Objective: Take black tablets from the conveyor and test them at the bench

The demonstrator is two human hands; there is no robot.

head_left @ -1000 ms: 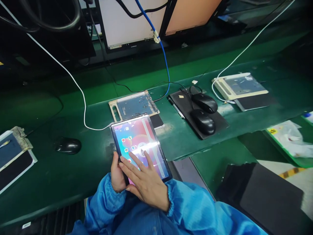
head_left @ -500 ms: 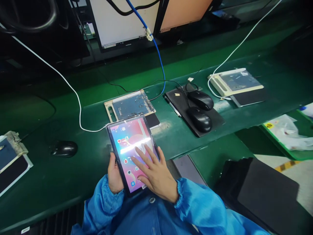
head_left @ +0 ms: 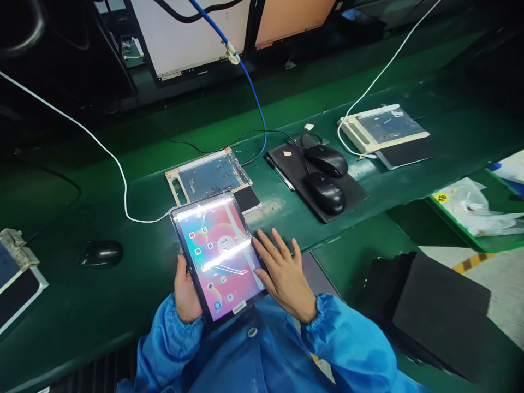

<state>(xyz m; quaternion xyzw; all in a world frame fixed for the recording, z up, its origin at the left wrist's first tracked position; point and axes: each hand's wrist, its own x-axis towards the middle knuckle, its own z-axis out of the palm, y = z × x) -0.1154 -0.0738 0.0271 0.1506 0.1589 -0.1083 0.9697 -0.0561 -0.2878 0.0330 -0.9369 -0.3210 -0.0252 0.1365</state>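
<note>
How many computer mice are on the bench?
3. One black computer mouse lies alone at the left; a rear mouse and a front mouse sit on the black mat right of centre. Others may be hidden.

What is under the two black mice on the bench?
A black mat lies under both mice, on the green bench. What the mat covers cannot be seen.
</note>
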